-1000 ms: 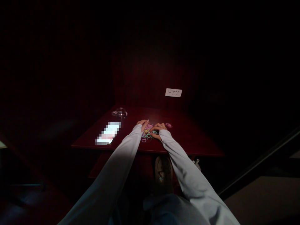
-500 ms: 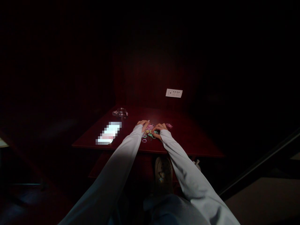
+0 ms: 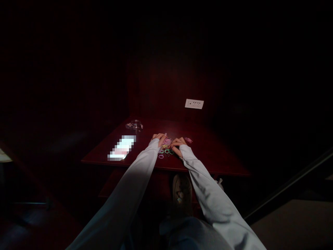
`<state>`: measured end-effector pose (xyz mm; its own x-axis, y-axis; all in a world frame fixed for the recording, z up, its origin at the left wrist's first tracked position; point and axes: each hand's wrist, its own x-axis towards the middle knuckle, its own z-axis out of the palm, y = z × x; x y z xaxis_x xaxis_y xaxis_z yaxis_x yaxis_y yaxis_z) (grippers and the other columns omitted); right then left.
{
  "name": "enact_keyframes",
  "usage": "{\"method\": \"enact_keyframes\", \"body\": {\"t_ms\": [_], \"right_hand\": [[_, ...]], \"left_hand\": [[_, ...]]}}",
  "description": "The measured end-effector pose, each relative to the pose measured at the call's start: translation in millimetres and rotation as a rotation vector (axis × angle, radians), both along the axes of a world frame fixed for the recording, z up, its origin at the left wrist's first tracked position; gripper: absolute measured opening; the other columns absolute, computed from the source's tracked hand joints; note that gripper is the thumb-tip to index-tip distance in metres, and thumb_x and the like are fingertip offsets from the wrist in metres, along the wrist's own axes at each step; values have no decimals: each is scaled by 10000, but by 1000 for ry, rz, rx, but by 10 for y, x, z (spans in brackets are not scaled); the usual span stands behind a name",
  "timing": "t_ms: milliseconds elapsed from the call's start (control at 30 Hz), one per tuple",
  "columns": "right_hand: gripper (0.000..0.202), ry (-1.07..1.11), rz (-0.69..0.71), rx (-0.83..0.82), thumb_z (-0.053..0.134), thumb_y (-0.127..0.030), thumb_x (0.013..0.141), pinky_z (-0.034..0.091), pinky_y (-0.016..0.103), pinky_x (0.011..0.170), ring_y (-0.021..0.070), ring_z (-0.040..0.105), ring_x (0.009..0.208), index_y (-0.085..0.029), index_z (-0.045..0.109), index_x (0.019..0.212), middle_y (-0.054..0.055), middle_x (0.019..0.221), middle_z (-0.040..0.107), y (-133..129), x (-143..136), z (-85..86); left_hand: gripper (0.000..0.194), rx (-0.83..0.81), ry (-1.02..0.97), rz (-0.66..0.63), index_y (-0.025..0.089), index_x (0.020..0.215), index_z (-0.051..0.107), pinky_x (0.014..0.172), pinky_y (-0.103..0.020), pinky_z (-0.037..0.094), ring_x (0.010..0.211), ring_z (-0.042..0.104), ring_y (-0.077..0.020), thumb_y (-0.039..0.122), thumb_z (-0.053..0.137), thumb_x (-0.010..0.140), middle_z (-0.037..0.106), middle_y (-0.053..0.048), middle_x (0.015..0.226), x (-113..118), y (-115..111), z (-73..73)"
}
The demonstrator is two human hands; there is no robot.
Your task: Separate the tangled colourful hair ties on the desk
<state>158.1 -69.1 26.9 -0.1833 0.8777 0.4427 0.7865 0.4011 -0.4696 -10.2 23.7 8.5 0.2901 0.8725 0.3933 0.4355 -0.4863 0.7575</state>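
Observation:
A small pile of ring-shaped elastic bands, probably hair ties, lies near the table's front edge: pink ones, yellow ones, green ones and a purple one. My left hand rests along the pile's left side, fingers stretched out and touching the pink bands. From the right, my right hand bends its fingers together at the pile, beside the yellow and green bands. Whatever is between those fingertips is too small to make out. A separate pink cluster lies just beyond my right hand.
On the dark red table a lit phone lies at the left. Behind it stands a small clear container. A white socket panel is on the back wall. Below the edge a shoe shows.
The view has shifted slightly. My right fingers have moved a little within the pile, and more of the green bands show beneath them. My left hand keeps its place.

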Motion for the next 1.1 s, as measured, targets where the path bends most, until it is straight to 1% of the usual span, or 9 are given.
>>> {"method": "enact_keyframes", "body": {"t_ms": [133,300,433,533,733,933,1100], "right_hand": [[233,-19,-17,0,620,-295,973,442,376,950,236,515,1011,-328,843,914,22,973,725,15,1,-12],[190,-10,-51,-3,660,-362,961,445,377,943,233,519,999,-327,847,968,24,960,736,53,21,-50],[106,-10,-89,0,756,-337,895,439,367,923,229,515,974,-314,844,949,28,931,733,115,41,-96],[91,-5,-97,-2,810,-315,849,430,363,912,233,502,963,-307,839,935,33,904,717,144,53,-113],[103,28,-101,-15,820,-374,847,419,348,898,235,474,954,-299,823,917,32,883,691,143,62,-119],[87,51,-128,-9,821,-378,841,425,354,907,234,482,940,-294,811,857,31,863,689,178,82,-145],[117,74,-130,-28,798,-386,857,424,363,923,238,497,967,-277,804,817,36,876,703,176,89,-155]], "left_hand": [[432,2,12,-4,240,1008,770,1134,-391,423,1188,559,-256,370,360,1048,747,-68,1178,0,-5,-1],[420,17,11,-4,246,996,770,1129,-389,425,1171,565,-254,373,373,1045,748,-63,1161,0,-6,-10],[388,-11,7,0,249,983,767,1140,-396,414,1190,562,-258,393,411,1040,748,-61,1160,6,-1,-5],[401,-6,-5,6,254,967,767,1143,-405,412,1187,563,-259,407,404,1042,752,-59,1136,9,1,-9],[398,7,-19,-7,260,958,768,1129,-389,427,1165,566,-249,411,408,1032,754,-53,1111,6,1,-17],[399,9,-12,-10,242,961,771,1125,-399,425,1191,560,-265,384,406,1037,752,-76,1141,11,-1,-19],[378,8,4,-12,251,980,770,1127,-395,419,1170,562,-256,384,421,1038,751,-64,1139,3,4,-24]]}}
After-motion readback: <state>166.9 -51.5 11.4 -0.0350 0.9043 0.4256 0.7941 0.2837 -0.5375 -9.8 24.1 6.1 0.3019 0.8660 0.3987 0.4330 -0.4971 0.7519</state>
